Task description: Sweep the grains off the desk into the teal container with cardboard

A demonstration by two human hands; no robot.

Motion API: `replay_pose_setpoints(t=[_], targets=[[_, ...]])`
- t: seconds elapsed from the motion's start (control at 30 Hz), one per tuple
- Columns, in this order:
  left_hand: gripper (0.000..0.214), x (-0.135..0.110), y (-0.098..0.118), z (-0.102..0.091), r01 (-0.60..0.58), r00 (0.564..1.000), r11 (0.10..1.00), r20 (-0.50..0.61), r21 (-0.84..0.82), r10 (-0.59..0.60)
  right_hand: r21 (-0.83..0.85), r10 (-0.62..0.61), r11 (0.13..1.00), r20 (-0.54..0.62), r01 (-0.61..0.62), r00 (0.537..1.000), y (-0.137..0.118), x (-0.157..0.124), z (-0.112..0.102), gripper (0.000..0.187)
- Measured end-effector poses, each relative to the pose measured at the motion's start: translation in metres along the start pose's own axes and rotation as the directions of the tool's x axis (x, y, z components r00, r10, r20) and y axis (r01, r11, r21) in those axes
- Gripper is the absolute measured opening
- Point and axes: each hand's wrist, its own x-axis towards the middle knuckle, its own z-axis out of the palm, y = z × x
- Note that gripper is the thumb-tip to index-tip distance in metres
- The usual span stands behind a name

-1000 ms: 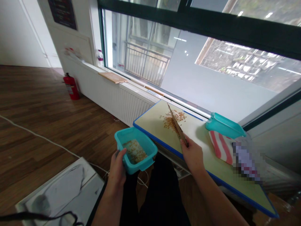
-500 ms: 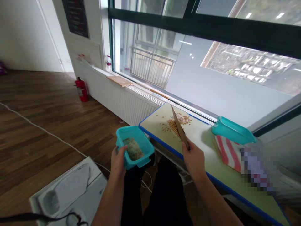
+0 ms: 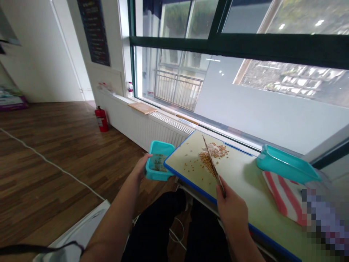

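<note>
My left hand [image 3: 142, 166] grips the near side of a small teal tub [image 3: 159, 163] that holds some tan grains, and holds it against the left edge of the pale green, blue-rimmed table [image 3: 240, 185]. My right hand [image 3: 231, 211] is closed round the handle of a knife [image 3: 212, 164]. Its blade lies across a heap of tan grains [image 3: 208, 157] on the table top, with loose grains scattered to the left of the heap.
A teal lid [image 3: 286, 168] rests on a red and white striped cloth [image 3: 285, 194] at the table's right. A white radiator [image 3: 147, 127] runs under the window. A red fire extinguisher [image 3: 101, 118] stands on the wooden floor. My dark-clothed legs are under the table.
My left hand has raised the teal tub from below the table up to the table's left edge. The knife stays on the grain heap. The camera has tilted up.
</note>
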Motion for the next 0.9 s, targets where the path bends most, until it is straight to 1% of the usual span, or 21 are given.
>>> replay_pose_setpoints(t=[0.1,0.17,0.23,0.33,0.43,0.6,0.8,0.9], targets=[[0.034,-0.001,-0.001,0.008,0.067,0.996,0.997,0.059,0.039,-0.069,0.008,-0.041,0.999,-0.049,0.041,0.998,-0.002,-0.004,0.005,0.045],[0.034,-0.01,-0.006,0.009,0.098,0.991,0.994,0.084,0.049,-0.102,-0.007,-0.069,0.998,-0.078,0.068,0.995,-0.003,-0.007,0.009,0.045],[0.035,-0.021,-0.012,0.008,0.106,0.99,0.994,0.091,0.035,-0.109,-0.027,-0.09,0.996,-0.096,0.088,0.991,-0.005,-0.009,0.012,0.045],[0.036,-0.034,-0.019,0.005,0.078,0.995,0.997,0.056,-0.001,-0.078,-0.048,-0.076,0.996,-0.099,0.072,0.992,-0.005,-0.01,0.013,0.044],[0.039,-0.041,-0.025,0.004,0.015,1.0,1.0,-0.009,0.021,-0.015,-0.045,-0.06,0.997,-0.093,0.056,0.994,-0.004,-0.008,0.011,0.044],[0.041,-0.051,-0.025,0.009,-0.078,0.994,0.996,-0.074,0.052,0.082,-0.052,-0.075,0.996,-0.083,0.071,0.994,-0.003,-0.008,0.01,0.045],[0.038,-0.062,-0.021,0.017,-0.078,0.987,0.994,-0.138,0.077,0.088,-0.04,-0.046,0.998,-0.083,0.043,0.995,-0.005,-0.009,0.009,0.044],[0.036,-0.064,-0.022,0.019,-0.083,0.985,0.992,-0.141,0.093,0.095,-0.012,-0.041,0.999,-0.087,0.04,0.995,-0.004,-0.007,0.007,0.045]])
